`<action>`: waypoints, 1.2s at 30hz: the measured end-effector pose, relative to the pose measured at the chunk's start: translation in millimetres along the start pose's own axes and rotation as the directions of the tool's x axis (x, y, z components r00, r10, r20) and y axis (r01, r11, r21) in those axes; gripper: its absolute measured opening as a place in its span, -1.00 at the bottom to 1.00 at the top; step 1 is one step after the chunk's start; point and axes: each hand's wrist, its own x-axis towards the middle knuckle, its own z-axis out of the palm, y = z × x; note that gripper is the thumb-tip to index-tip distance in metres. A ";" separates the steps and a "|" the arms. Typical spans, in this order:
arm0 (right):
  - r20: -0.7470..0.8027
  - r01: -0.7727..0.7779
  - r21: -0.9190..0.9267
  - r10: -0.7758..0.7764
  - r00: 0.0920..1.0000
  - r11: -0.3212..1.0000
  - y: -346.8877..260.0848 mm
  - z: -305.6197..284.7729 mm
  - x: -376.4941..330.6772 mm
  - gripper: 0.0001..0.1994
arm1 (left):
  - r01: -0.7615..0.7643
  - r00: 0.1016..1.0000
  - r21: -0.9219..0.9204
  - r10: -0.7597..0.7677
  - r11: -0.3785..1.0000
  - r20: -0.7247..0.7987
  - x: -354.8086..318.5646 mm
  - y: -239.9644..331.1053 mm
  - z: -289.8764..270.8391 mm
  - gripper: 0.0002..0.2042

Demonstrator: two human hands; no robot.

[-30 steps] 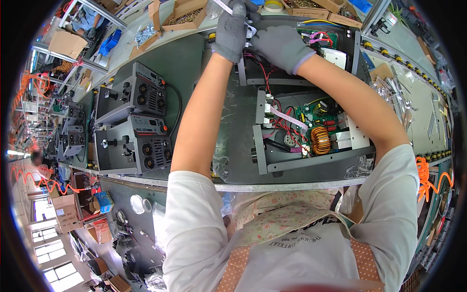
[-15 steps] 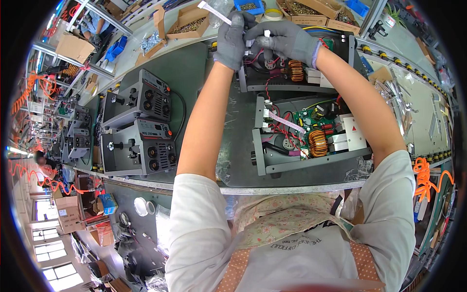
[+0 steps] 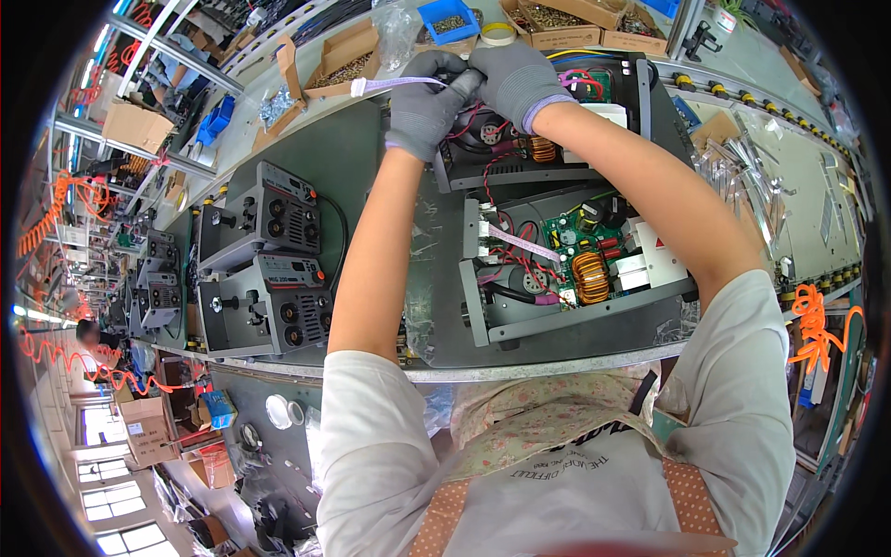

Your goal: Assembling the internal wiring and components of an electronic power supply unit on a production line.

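Both my hands wear grey gloves and meet above the far open-topped machine housing. My left hand is closed on a pale ribbon cable. A white plug on the cable's free end sticks out to the left. My right hand is closed too, its fingertips against the left hand's; what it grips is hidden. Inside the far housing are a copper coil and red wires. The nearer open housing holds a green circuit board, another copper coil and a plugged-in ribbon cable.
Two grey machines with front knobs stand at left on the bench. Beyond my hands are a blue bin, a tape roll and cardboard boxes of small parts. Metal strips lie at right. An orange coiled hose hangs far right.
My hands have come together. The right one has turned, its fingers now hidden behind its back. The ribbon cable's free end has swung down to the left. The whole view has shifted slightly.
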 end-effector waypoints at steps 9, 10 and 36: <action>0.206 -0.040 0.421 -0.053 0.977 0.906 20.0 -4.1 5.5 -0.68 | -0.086 0.996 0.154 0.090 0.984 -0.016 -1.3 -7.1 -3.4 -0.87; 0.293 -0.138 0.565 -0.042 0.955 0.813 24.4 -2.2 6.3 -0.67 | -0.110 0.994 0.098 0.110 0.989 -0.003 -2.0 -7.5 -2.4 -0.86; -0.172 0.054 0.101 -0.036 0.984 0.993 -4.0 29.0 1.0 -0.81 | -0.204 0.979 -0.202 0.196 0.958 -0.056 -7.2 -10.7 -8.6 -0.66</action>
